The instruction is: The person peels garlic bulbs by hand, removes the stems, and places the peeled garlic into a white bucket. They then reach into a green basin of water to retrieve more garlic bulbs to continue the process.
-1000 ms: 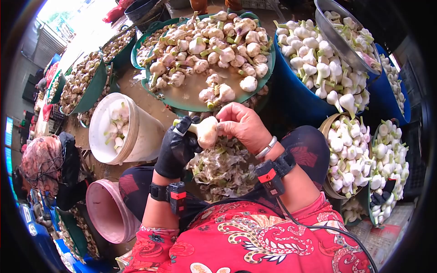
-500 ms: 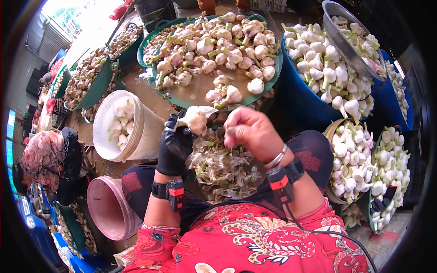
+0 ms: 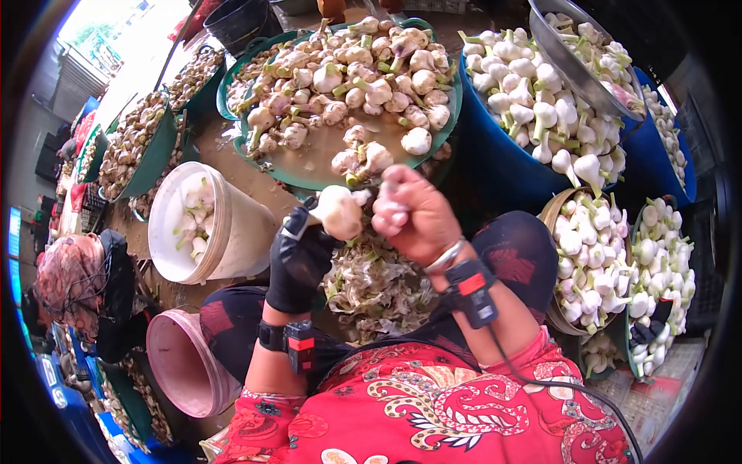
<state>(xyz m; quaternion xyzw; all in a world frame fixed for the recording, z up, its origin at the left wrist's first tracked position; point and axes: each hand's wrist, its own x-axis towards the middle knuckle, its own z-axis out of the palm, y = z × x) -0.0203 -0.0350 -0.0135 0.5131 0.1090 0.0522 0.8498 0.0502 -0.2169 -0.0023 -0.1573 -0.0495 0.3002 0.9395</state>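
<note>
My left hand (image 3: 297,259), in a black glove, grips a pale garlic bulb (image 3: 338,213) over a heap of loose garlic skins (image 3: 379,290). A small flap of whitish skin stands out at the bulb's right side. Just right of it is my right hand (image 3: 419,216), bare, with a bracelet on the wrist. Its fingers are curled into a pinch, and whatever lies between them is too hidden to name. Beyond both hands, a green basin (image 3: 309,178) holds many unpeeled bulbs with dirty skins (image 3: 371,85).
At left stand a white bucket (image 3: 251,240) with some garlic and a pinkish bucket (image 3: 182,363). Blue tubs (image 3: 495,151) of white garlic and a tilted metal bowl (image 3: 568,73) are at right. Another person (image 3: 73,278) sits at far left.
My right hand has come closer to the bulb, narrowing the gap. The bulb has turned in my left hand, and less loose skin shows on it. The whole view has shifted slightly.
</note>
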